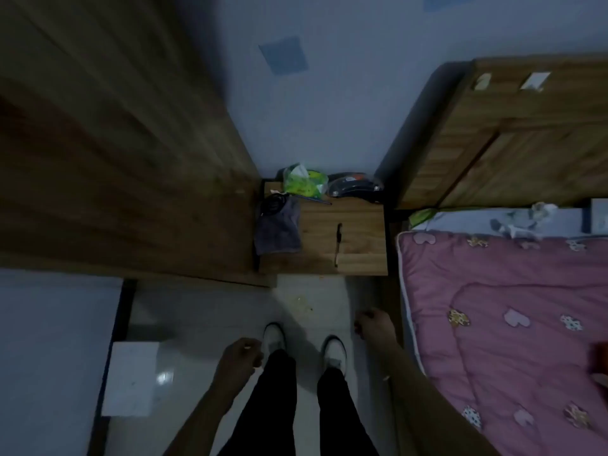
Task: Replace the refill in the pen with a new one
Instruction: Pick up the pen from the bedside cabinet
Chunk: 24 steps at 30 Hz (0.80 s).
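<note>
A dark pen (339, 242) lies on the small wooden bedside table (358, 255), pointing toward me, near the table's front edge. A thin dark stick (316, 200), maybe a refill, lies farther back by a green bag. I stand on the floor in front of the table. My left hand (241, 358) hangs low beside my left leg with its fingers loosely curled and nothing in it. My right hand (373, 325) hangs by my right side, fingers curled, holding nothing. Both hands are well short of the table.
On the table sit a grey cloth (278, 230), a black coiled cable (273, 204), a green bag (301, 184) and a clear-lidded dark container (353, 187). A wooden wardrobe (115, 143) stands left, a bed with a pink quilt (510, 324) right. A white box (131, 378) lies on the floor.
</note>
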Available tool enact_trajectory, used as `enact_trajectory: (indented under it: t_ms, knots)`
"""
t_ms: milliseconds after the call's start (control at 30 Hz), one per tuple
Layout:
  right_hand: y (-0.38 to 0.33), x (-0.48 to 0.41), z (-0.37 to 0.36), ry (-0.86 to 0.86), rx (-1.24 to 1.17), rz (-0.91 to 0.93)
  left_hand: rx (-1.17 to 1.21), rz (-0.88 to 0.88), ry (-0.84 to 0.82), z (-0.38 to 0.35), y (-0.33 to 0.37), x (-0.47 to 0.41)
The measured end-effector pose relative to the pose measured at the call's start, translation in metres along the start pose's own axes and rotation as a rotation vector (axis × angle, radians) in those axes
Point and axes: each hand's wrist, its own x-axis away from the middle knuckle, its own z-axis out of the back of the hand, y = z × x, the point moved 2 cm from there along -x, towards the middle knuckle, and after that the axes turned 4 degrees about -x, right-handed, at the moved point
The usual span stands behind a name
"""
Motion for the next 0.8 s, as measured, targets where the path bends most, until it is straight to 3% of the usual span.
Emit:
enact_trajectory:
  t_ms: [233,667,800]
  knots:
    - [-0.014,-0.100,-0.029,0.058,0.005,-0.003,-0.048,-0.050,-0.062,-0.041,0.030,-0.078]
    - [-0.029,-0.228,-0.066,0.290,0.484,0.233,-0.023,-0.032,-0.092,-0.059,0.020,-0.202]
    - [-0.045,-0.246,-0.077,0.338,0.521,0.197,-0.025,-0.016,-0.107,-0.064,0.021,-0.217]
